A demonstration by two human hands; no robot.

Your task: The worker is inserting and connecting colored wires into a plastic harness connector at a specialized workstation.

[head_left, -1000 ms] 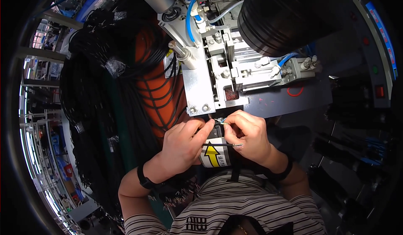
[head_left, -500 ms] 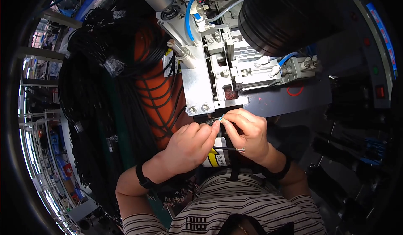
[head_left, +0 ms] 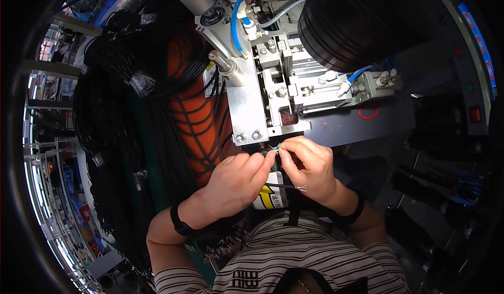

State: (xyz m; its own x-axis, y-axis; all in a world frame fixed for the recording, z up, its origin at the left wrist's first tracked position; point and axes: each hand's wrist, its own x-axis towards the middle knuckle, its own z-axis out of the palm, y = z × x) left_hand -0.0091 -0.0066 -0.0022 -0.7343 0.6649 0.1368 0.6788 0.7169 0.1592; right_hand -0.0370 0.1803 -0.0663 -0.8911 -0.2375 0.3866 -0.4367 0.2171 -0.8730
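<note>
Wires (head_left: 276, 148), count unclear, left hand (head_left: 236, 181) and right hand (head_left: 312, 170) pinching, one black cable (head_left: 282, 186) nearby

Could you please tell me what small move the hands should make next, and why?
Probably the right hand should gently spread the coloured wires while the left hand steadies them, since they look bunched between the two hands, just below the metal plate in this view.

Machine plate (head_left: 248, 107): bare metal, smooth, pretty shiny tbh. Blue hose (head_left: 235, 26): glossy plastic. Black cable end (head_left: 282, 186): plastic-looking jacket, kinda matt. Cable bundles (head_left: 102, 112): matt, with crinkly glossy clear film (head_left: 142, 85). Grey desk (head_left: 386, 123): smooth, dull sheen. Striped shirt (head_left: 304, 246): soft-looking matt cloth.
</note>
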